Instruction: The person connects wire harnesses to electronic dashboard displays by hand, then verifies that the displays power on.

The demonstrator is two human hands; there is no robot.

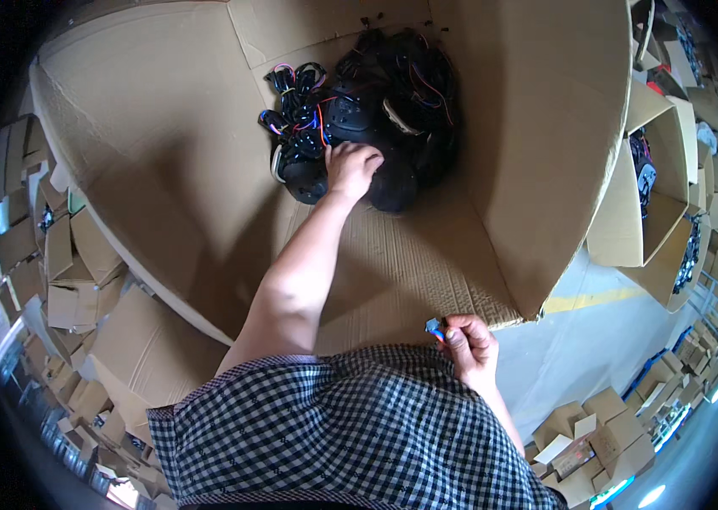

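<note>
Head view: my right grip (pixel 472 347) clamps a small wired connector (pixel 435 325), near right, probably by its wire end so its front sits clear; it points left and far, long axis seemingly slanting likewise. My left grip (pixel 354 168) lies over black cabled parts (pixel 350 116), far inside the carton (pixel 134 110); whether it's clamped, I can't tell.

The one view looks steeply down from the wearer's head — the left of two side-by-side fisheyes — past a checked garment (pixel 359 433) just below into a large open carton (pixel 155 153), close enough to span both walls, straight edges bowing toward the rim.
</note>
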